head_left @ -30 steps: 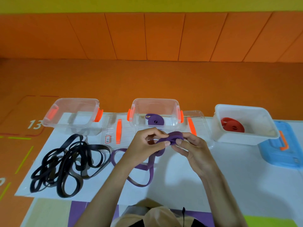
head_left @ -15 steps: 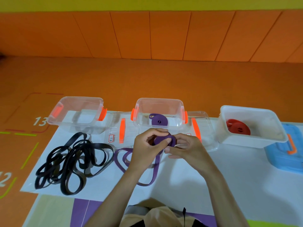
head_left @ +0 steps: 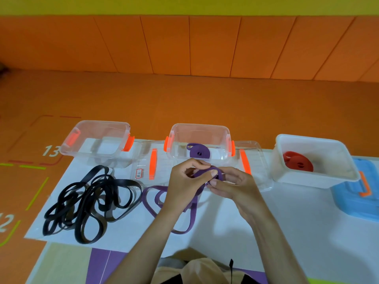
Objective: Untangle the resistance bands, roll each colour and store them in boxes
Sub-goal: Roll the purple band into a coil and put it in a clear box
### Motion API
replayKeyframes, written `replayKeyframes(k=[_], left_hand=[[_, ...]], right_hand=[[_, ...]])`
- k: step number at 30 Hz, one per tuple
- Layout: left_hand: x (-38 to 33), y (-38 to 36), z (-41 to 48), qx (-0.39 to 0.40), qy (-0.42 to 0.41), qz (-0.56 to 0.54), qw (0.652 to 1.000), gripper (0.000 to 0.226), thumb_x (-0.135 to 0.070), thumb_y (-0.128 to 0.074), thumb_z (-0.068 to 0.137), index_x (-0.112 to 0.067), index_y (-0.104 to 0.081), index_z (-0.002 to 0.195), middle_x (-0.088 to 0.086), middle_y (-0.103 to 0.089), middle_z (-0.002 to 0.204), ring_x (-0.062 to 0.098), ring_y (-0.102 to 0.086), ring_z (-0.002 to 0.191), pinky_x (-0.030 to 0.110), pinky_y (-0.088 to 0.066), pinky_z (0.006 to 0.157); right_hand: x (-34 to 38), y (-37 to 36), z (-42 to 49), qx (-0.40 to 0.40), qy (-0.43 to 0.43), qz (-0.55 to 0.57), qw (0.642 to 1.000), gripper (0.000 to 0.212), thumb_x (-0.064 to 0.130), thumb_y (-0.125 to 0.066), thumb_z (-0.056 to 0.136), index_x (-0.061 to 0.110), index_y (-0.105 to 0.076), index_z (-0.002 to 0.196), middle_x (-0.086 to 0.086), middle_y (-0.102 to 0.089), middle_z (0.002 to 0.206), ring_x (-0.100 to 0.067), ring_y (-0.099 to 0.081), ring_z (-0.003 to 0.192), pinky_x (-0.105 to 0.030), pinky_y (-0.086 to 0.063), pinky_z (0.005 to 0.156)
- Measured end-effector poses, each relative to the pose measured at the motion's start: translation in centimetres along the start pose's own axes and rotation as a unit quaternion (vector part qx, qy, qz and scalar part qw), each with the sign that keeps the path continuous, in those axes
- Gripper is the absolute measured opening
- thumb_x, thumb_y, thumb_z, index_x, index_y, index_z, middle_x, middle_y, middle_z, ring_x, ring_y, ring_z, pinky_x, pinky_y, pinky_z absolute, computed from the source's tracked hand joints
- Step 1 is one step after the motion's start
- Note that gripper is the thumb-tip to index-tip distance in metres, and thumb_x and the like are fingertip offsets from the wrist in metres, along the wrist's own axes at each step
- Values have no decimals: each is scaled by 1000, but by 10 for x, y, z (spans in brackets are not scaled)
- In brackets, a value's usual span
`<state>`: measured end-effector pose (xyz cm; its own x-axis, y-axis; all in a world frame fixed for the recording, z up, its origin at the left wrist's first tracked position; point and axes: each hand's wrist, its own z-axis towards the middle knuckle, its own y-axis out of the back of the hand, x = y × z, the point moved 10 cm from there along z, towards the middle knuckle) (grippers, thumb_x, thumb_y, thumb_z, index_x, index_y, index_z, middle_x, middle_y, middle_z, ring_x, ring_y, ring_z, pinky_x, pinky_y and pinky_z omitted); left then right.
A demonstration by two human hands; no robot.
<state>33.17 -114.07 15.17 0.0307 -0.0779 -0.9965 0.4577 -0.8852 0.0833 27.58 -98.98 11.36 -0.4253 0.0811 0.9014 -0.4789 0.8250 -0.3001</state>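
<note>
bare forearms [head_left: 143, 242], beige garment [head_left: 196, 269], black cord [head_left: 231, 265]

Along the sheet's [head_left: 307, 222] far edge, the middle box [head_left: 200, 125] holds a rolled band [head_left: 198, 152], the right box [head_left: 297, 178] holds rolls [head_left: 298, 165]; tangled bands [head_left: 96, 193] lie before the left box [head_left: 102, 122].

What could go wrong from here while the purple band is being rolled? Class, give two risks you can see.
The half-rolled purple band is only pinched between the left grip and right grip; a slackened pinch could let it spring open. Its loose tail loops on the white sheet beside the tangled black bands and might snag them.
</note>
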Motion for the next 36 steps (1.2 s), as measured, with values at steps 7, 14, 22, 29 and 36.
replayKeyframes(k=[7, 14, 22, 29, 36], left_hand=[[-2, -12, 5, 133, 24, 29, 990, 19, -22, -82, 93, -30, -80, 109, -11, -79, 92, 10, -74, 82, 25, -58, 74], [-6, -11, 4, 63, 3, 5, 998, 24, -16, -87, 87, -31, -81, 105, -7, -81, 95, 14, -76, 90, 22, -59, 79], [4, -13, 1, 8, 36, -64, 997, 29, -13, -89, 84, -17, -80, 111, -2, -83, 97, 13, -79, 93, 21, -60, 80], [12, -17, -3, -8, 23, -46, 999, 15, -14, -85, 89, -27, -82, 94, -1, -81, 92, 22, -76, 88, 28, -60, 79], [12, -18, 0, 47, 10, 18, 999, 9, -19, -82, 93, -24, -82, 100, -7, -78, 84, 11, -72, 75, 21, -55, 69]], right_hand=[[-7, 13, -1, -36, -16, 96, 995, 35, 11, -92, 72, 5, -82, 105, -19, -79, 108, -32, -77, 105, -28, -62, 88], [-4, 10, -2, -15, -3, 96, 995, 37, 6, -92, 74, 5, -79, 109, -22, -77, 116, -33, -75, 111, -30, -60, 94], [-2, 14, -1, -28, 19, 127, 991, 41, 12, -90, 76, 5, -78, 114, -20, -75, 122, -29, -73, 118, -28, -59, 95], [-6, 15, -7, -37, 4, 43, 998, 31, 27, -88, 80, 18, -81, 108, -4, -79, 109, -16, -75, 103, -28, -57, 90], [6, 15, -10, -10, -1, 5, 1000, 32, 29, -84, 88, 23, -77, 119, -14, -78, 111, -27, -78, 101, -31, -62, 87]])
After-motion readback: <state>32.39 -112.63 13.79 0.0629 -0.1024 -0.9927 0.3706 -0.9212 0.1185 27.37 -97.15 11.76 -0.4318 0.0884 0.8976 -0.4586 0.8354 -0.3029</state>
